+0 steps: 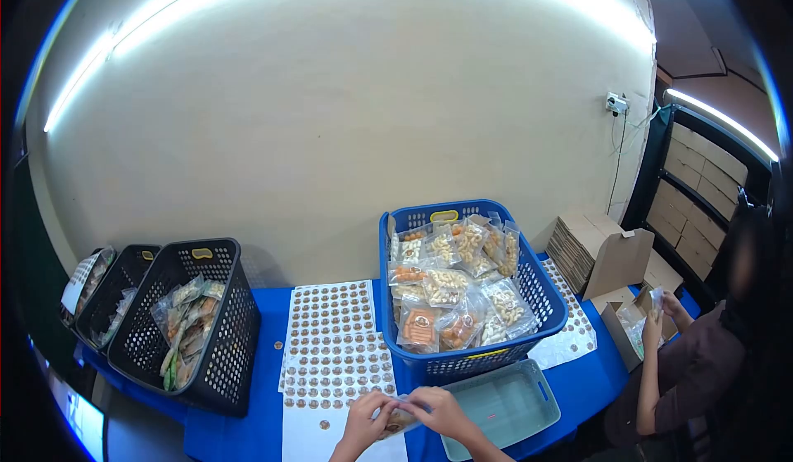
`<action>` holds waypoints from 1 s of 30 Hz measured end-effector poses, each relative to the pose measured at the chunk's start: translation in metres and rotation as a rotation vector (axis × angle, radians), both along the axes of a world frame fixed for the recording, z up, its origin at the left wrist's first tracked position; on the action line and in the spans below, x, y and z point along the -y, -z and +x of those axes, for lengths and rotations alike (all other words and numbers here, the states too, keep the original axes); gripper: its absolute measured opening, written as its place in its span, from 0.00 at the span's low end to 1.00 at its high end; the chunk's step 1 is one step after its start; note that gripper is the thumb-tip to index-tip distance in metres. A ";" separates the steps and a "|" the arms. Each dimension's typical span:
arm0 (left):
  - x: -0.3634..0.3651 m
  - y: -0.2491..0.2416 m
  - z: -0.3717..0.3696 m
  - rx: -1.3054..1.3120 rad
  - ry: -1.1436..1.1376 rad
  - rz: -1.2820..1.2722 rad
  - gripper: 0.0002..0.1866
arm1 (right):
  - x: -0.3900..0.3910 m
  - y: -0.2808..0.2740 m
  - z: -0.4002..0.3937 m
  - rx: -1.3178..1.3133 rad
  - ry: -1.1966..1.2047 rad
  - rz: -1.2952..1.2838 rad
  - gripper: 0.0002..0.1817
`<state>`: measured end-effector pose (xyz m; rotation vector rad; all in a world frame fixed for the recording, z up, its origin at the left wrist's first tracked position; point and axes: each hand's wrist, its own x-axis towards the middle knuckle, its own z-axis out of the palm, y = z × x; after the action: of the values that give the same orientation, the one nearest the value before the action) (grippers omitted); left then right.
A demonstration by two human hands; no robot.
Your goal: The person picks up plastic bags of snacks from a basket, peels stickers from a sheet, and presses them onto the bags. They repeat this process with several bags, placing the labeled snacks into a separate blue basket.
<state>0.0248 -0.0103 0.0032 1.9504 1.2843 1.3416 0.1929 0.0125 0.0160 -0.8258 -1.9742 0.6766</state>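
Both of my hands pinch the top edge of a small clear plastic snack packet (398,422) near the table's front edge. My left hand (369,419) grips its left side, my right hand (438,411) its right side. What fills the packet is mostly hidden by my fingers; a brownish round patch shows on it. Beneath it lie white sticker sheets (334,330) with rows of round brown stickers. Just right of my right hand sits a shallow pale green tray (504,408). Behind the tray stands a blue basket (471,363) heaped with clear packets of snacks (446,287).
Black baskets (235,330) holding packets stand at the left on the blue table (268,313). At the right are stacked flat cardboard boxes (570,251) and an open carton (615,330). A co-worker (694,371) there holds a small clear packet over the carton.
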 end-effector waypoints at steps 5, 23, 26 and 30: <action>0.002 -0.008 -0.005 0.035 -0.154 -0.008 0.03 | 0.005 0.003 -0.021 0.012 0.036 -0.092 0.10; -0.006 -0.046 -0.098 0.373 -0.437 -0.107 0.12 | 0.029 0.008 -0.007 -0.145 -0.026 -0.323 0.10; -0.009 0.005 -0.068 0.279 -0.198 -0.374 0.10 | 0.029 -0.035 -0.015 -0.044 0.005 -0.008 0.16; 0.003 0.031 -0.024 0.294 0.194 -0.661 0.12 | 0.028 -0.015 -0.018 0.031 -0.217 0.084 0.10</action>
<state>0.0012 -0.0129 -0.0275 1.3263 1.1630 0.9060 0.1750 -0.0158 0.0306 -0.5798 -2.1253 0.7032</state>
